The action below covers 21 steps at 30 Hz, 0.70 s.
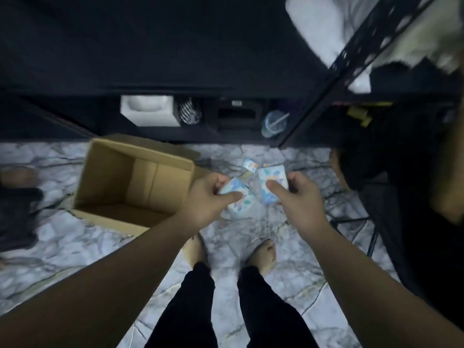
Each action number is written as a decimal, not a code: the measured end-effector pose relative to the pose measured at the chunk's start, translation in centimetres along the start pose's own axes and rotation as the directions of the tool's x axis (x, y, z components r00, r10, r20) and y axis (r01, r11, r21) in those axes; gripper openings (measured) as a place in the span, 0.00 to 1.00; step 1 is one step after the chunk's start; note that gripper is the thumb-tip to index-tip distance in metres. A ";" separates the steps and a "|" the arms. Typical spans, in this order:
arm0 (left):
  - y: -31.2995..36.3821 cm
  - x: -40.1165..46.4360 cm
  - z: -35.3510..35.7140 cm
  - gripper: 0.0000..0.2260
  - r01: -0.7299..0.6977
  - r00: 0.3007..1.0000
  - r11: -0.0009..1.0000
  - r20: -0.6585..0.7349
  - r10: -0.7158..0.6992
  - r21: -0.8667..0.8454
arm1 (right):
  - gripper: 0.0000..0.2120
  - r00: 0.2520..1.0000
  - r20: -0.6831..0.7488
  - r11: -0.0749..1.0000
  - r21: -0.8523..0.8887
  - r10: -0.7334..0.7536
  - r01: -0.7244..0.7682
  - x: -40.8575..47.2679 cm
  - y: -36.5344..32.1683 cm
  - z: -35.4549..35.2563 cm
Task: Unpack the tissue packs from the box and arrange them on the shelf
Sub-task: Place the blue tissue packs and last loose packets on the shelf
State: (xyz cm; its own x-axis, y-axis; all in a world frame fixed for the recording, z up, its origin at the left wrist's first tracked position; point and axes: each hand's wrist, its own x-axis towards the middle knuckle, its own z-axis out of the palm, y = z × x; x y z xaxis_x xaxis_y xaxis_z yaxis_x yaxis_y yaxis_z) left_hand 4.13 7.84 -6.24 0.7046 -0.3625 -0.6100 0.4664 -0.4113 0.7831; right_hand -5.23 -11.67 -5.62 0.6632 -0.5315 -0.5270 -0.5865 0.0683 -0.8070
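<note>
- Left hand [212,197]: fingers and thumb curled round a tissue pack [239,198], pale with blue and green print, held tilted above the floor just right of the box.
- Right hand [298,194]: thumb laid across the face of a second tissue pack [272,183], fingers wrapped behind it; the pack stands nearly upright in the grip.
- The two held packs lie close together, side by side, between the hands; whether their edges touch cannot be told.
- A small third pack [249,164] shows just beyond the held ones, low against the marbled floor [62,237]; the blur hides whether it rests there.
- Cardboard box [133,182]: open, flaps spread, standing on the floor to the left of the hands; the interior that shows is bare brown card.
- Black metal shelf [160,59]: a broad dark board fills the upper field, and a perforated upright [351,51] runs slantwise at upper right.
- Under the board, on a lower level: a white moulded container [148,109], a black-and-white striped object [189,113], a dark case [237,116], and a clear plastic cup with a straw [273,123].
- White cloth or bagging [324,28] lies behind the upright at upper right.
- Bare feet [262,254] and dark trouser legs stand below the hands.
- A dark bulky mass [401,172] closes the right side, beside the shelf's leg.
</note>
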 end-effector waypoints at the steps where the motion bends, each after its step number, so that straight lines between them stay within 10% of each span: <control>1: 2.1 -1.7 -0.8 0.16 -0.029 0.999 1.000 -0.015 0.029 0.001 | 0.06 1.000 0.012 1.000 -0.015 -0.024 0.025 -1.4 -2.1 -0.5; 21: 19.0 -15.5 -20.8 0.07 -0.363 0.899 0.926 -0.299 0.319 -0.105 | 0.07 0.902 0.209 0.924 0.022 -0.377 0.381 -12.9 -26.4 8.8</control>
State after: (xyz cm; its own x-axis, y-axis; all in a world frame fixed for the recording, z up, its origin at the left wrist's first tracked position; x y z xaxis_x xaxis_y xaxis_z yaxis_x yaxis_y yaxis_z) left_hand 13.18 23.09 20.60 0.9423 -0.2072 -0.2628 0.2319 -0.1615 0.9592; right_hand 5.79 0.86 20.16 0.9167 -0.3287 -0.2273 -0.2794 -0.1205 -0.9526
